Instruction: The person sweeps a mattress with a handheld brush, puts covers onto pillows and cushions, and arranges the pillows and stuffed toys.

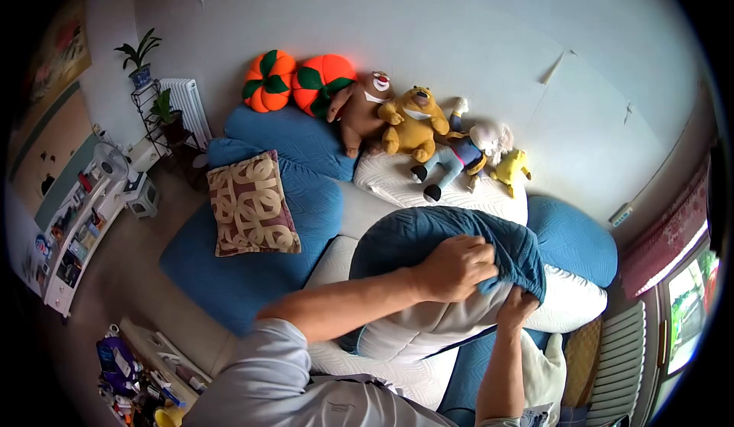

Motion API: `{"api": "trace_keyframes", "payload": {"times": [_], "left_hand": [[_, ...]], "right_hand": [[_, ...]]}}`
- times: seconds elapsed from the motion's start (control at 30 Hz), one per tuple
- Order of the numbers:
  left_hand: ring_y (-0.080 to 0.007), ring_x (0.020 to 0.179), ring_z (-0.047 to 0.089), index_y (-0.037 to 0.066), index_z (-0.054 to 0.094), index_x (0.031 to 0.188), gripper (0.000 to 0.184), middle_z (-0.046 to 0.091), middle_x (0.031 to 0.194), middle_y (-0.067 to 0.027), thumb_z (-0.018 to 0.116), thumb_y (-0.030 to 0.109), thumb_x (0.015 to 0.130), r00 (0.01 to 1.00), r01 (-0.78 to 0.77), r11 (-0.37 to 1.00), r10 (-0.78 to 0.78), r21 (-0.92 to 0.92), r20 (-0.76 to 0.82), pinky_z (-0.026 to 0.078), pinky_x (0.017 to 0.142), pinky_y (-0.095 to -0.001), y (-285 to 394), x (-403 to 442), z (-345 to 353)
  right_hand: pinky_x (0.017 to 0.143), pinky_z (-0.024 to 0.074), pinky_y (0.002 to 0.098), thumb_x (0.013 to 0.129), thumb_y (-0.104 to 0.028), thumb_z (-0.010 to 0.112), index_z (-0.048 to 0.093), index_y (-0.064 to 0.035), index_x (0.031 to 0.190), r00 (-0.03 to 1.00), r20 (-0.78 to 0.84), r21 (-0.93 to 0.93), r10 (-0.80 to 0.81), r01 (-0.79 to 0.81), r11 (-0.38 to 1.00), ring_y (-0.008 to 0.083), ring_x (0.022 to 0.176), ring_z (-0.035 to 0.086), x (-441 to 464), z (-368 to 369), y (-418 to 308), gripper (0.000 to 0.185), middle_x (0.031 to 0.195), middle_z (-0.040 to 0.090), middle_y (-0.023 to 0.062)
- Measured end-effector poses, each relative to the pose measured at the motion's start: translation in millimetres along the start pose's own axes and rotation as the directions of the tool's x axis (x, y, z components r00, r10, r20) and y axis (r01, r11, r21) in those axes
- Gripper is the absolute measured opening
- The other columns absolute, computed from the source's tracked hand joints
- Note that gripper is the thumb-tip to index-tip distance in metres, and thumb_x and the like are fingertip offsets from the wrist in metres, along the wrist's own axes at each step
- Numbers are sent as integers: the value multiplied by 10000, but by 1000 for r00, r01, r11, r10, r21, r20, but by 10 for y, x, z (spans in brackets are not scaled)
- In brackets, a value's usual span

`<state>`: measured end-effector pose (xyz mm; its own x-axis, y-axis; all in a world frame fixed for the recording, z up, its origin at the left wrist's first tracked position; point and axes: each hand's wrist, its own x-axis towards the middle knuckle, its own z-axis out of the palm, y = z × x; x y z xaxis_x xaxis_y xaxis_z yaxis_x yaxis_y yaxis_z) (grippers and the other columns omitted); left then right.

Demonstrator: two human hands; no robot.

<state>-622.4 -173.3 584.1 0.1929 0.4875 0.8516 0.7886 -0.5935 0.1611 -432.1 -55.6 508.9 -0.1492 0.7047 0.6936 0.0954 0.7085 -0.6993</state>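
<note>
A large sofa cushion (428, 329), light grey on its bare side, is held up in front of me, partly wrapped in a blue stretch cover (409, 232). My left hand (457, 266) is closed on the cover's fabric, across the cushion's top. At the cushion's right corner, my right hand (517, 307) grips the bunched edge of the same cover. The fingertips of both hands are partly hidden in the folds. Under and behind the cushion lies the sofa, with a blue-covered seat (206, 259) and white quilted covers (566, 301).
A patterned pillow (254, 205) lies on the left seat. Along the sofa back sit pumpkin-shaped cushions (269, 81), a brown plush bear (359, 117), a yellow plush bear (414, 125) and a doll (470, 148). A cluttered table (153, 358) stands lower left, a radiator (621, 358) at right.
</note>
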Motion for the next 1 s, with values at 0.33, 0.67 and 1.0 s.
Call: {"api": "trace_keyframes", "payload": {"times": [0.33, 0.67, 1.0], "left_hand": [[-288, 923, 571, 57, 674, 1003, 309, 586, 994, -93, 719, 143, 709, 971, 187, 975, -202, 120, 129, 451, 844, -408, 125, -63, -439], [-370, 1223, 470, -15, 424, 1377, 1056, 506, 1322, -207, 850, 496, 557, 820, 138, 911, -325, 388, 471, 340, 1050, -469, 221, 344, -304], [-424, 1023, 571, -25, 537, 1231, 632, 616, 1094, -237, 765, 208, 691, 903, 193, 912, -309, 362, 297, 423, 917, -481, -207, 269, 2]], "right_hand": [[964, 438, 318, 905, -20, 555, 565, 80, 1199, 962, -59, 438, 267, -215, 873, 214, 1094, 583, 65, -55, -178, 311, 1175, 625, 124], [903, 470, 381, 814, -92, 664, 580, 4, 1187, 998, -53, 104, 44, -38, 994, 304, 1011, 608, 66, -226, -365, 393, 1114, 625, 168], [1054, 400, 433, 725, 6, 688, 568, -62, 1299, 897, 408, 86, -169, 146, 986, 378, 1260, 496, -709, -83, -782, 591, 1362, 518, 188]]}}
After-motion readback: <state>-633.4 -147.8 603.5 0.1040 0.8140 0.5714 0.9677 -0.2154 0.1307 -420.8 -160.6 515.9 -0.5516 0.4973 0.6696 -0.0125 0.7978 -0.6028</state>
